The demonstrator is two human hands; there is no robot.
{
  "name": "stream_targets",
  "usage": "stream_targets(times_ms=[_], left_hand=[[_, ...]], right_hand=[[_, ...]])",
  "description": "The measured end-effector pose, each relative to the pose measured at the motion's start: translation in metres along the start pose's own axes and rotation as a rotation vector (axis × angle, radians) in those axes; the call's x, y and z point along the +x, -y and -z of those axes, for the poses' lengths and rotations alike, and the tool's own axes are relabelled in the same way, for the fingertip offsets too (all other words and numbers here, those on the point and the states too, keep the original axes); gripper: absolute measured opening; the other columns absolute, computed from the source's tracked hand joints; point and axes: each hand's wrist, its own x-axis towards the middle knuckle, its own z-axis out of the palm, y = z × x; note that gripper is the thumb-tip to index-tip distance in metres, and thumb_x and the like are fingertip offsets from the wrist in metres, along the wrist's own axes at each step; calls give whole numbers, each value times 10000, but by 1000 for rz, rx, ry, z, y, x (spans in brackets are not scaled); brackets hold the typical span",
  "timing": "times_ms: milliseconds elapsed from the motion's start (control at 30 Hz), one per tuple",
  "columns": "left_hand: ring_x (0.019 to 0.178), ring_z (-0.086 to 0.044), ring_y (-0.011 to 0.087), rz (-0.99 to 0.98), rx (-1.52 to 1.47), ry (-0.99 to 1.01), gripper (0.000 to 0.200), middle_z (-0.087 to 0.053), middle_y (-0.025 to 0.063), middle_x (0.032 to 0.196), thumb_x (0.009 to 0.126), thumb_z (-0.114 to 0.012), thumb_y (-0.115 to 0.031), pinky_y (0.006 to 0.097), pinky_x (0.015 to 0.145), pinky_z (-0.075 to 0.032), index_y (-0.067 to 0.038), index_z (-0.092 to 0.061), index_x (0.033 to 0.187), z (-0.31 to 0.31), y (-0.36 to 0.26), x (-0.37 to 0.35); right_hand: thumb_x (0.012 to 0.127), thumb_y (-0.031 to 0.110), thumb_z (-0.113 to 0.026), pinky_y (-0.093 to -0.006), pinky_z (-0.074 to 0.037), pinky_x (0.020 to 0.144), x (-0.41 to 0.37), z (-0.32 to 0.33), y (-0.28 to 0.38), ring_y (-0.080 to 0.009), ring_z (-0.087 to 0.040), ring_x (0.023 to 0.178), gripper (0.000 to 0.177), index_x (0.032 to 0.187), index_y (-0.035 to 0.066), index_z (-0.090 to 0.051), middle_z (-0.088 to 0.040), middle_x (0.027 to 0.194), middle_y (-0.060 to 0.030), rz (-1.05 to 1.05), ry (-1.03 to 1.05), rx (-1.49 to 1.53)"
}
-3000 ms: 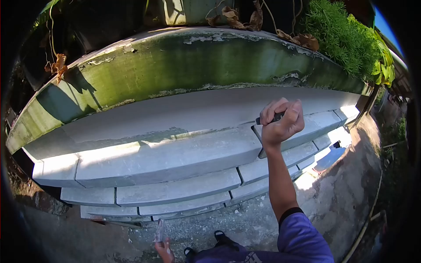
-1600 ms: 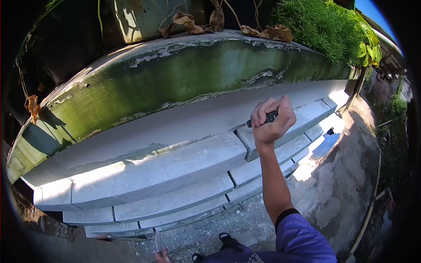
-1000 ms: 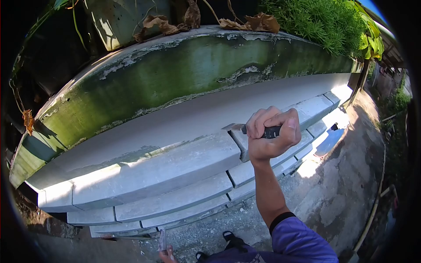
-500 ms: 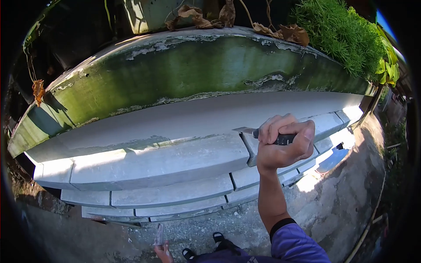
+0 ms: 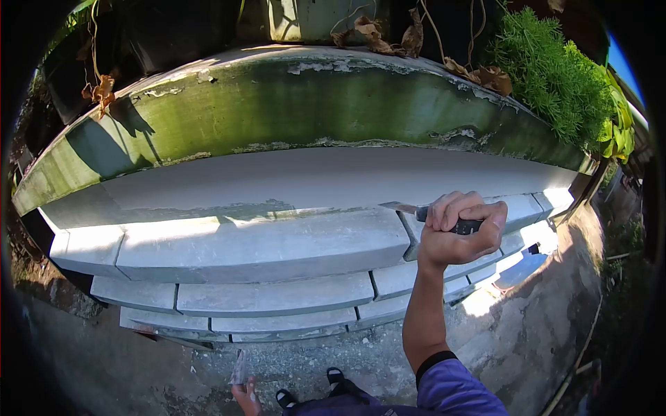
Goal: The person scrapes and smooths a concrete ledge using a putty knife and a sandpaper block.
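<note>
At the slab joint (image 5: 409, 239), right hand (image 5: 459, 232) with trowel (image 5: 401, 206), now lower

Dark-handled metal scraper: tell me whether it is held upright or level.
Level. The dark-handled metal scraper points sideways from the fisted right hand, blade tip at the end of the grey concrete block.

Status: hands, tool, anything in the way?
Right hand fisted on trowel, blade tip at the joint between top slabs. Left hand low, holding small flat blade. Nothing blocking the joint.
</note>
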Motion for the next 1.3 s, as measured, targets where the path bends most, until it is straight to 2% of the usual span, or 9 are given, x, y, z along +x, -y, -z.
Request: stream_targets(times_ms=[233, 300, 433, 533, 667, 867, 967, 1100, 1300], left_hand=[[1251, -473, 296, 36, -542, 60, 436, -523, 209, 1327, 939, -543, -107, 390, 1070, -342, 77, -466, 1327, 40, 46, 37], [1257, -470, 298, 19, -137, -4, 445, -517, 207, 1337, 939, -547, -105, 391, 1075, -339, 74, -456, 1337, 37, -22, 7], [1265, -465, 297, 57, 34, 39, 459, -502, 208, 1357, 942, -550, -108, 391, 1078, -338, 72, -441, 1350, 54, -6, 15], [1252, -478, 298, 8, 63, 72, 456, -516, 210, 1340, 941, -547, -113, 393, 1070, -346, 75, -447, 1344, 66, 23, 18], [1267, -462, 296, 19, 78, 66, 489, -513, 211, 1340, 927, -555, -132, 394, 1077, -333, 82, -435, 1349, 92, 70, 29], [1301, -411, 297, -474, -332, -22, 614, -443, 210, 1388, 873, -599, -215, 384, 1112, -257, 92, -386, 1361, 103, 56, 99], [1318, -386, 298, -746, -472, 20, 680, -408, 210, 1412, 846, -620, -256, 379, 1130, -219, 97, -361, 1366, 103, 14, 122], [1281, -420, 293, -967, -257, 5, 516, -472, 222, 1338, 853, -604, -118, 405, 1105, -251, 88, -450, 1300, 90, -164, 112], [1266, -451, 251, -930, -199, -186, 431, -522, 209, 1327, 932, -536, -122, 378, 1084, -284, 109, -476, 1291, 77, -239, 153]], right_hand=[[960, 199, -390, -249, -306, 316, -12, -16, -12, -98, -351, 348, 325, 672, 57, -343, -402, 455, -50, 82, 109, -68], [942, 147, -413, -245, -328, 331, -17, -14, -20, -82, -389, 352, 318, 643, 62, -343, -432, 445, -38, 146, 93, -123], [949, 128, -407, -244, -328, 335, -13, -15, -28, -81, -381, 359, 311, 655, 74, -318, -414, 444, -32, 15, 120, -135], [947, 125, -430, -259, -318, 312, -21, 5, 12, -93, -342, 366, 272, 708, 63, -315, -376, 477, -38, 4, -82, 104], [949, 119, -439, -233, -320, 324, -67, 73, 76, -102, -354, 396, 205, 790, 64, -323, -352, 530, -27, 145, -266, -43], [990, 86, -456, -225, -318, 364, -191, 168, 156, -74, -347, 418, 238, 789, 98, -329, -345, 545, 2, -154, -269, -562], [992, 86, -465, -231, -313, 370, -232, 198, 195, -74, -339, 416, 247, 791, 100, -323, -351, 540, 5, -353, -340, -701], [995, 96, -468, -234, -309, 367, -249, 216, 230, -74, -321, 401, 236, 806, 103, -327, -355, 529, 6, -332, -403, -758], [997, 112, -464, -238, -295, 361, -229, 234, 242, -76, -310, 393, 234, 803, 107, -332, -336, 509, 6, -305, -411, -729]])
